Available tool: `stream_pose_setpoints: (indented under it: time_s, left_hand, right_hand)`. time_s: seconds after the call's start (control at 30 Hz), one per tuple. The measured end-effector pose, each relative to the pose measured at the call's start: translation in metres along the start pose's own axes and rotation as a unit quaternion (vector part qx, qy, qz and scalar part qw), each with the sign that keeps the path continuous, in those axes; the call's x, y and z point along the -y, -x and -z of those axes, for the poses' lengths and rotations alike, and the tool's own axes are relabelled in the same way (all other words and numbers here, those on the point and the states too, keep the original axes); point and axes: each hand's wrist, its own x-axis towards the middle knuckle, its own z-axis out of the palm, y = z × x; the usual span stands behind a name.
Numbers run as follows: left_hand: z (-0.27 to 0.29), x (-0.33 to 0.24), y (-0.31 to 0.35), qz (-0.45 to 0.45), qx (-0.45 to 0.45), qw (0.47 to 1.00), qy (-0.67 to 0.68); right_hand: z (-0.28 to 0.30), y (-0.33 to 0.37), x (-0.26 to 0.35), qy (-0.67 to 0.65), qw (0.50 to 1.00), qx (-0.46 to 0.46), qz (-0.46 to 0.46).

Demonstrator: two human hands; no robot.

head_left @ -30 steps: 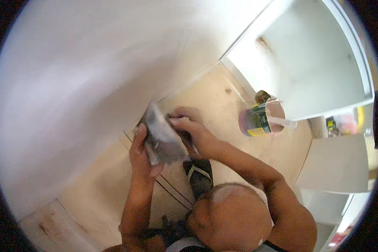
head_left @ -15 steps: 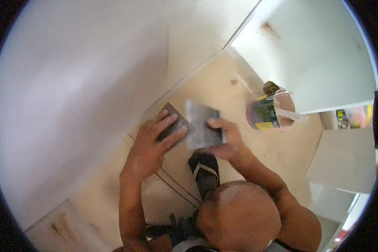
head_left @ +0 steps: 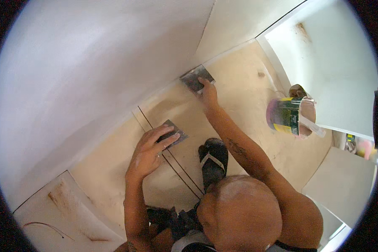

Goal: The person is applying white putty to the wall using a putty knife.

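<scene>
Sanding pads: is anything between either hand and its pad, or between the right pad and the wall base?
Nothing visible. The left hand lies flat on the near pad on the floor. The right hand has its fingers on the far pad, which sits at the wall base. The bucket stands off to the right.

Two dark, flat rectangular pads: the near pad (head_left: 172, 133) lies on the floor (left); the far pad (head_left: 195, 78) meets the wall's foot.
</scene>
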Motion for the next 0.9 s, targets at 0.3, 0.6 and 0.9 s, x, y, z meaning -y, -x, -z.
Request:
stream_pose_setpoints:
  time_s: [0.3, 0.6, 0.9]
  left_hand:
    - [-0.004, 0.008, 0.012, 0.019, -0.032, 0.999, 0.016]
    - [-0.004, 0.008, 0.012, 0.012, -0.024, 0.999, 0.024]
    - [-0.005, 0.01, 0.005, 0.02, -0.012, 1.0, 0.005]
  right_hand:
    - [0.005, -0.025, 0.007, 0.021, 0.998, -0.017, 0.061]
    - [-0.021, -0.014, 0.029, 0.137, 0.981, -0.016, 0.133]
    - [0.015, -0.017, 0.013, 0.12, 0.977, -0.056, 0.165]
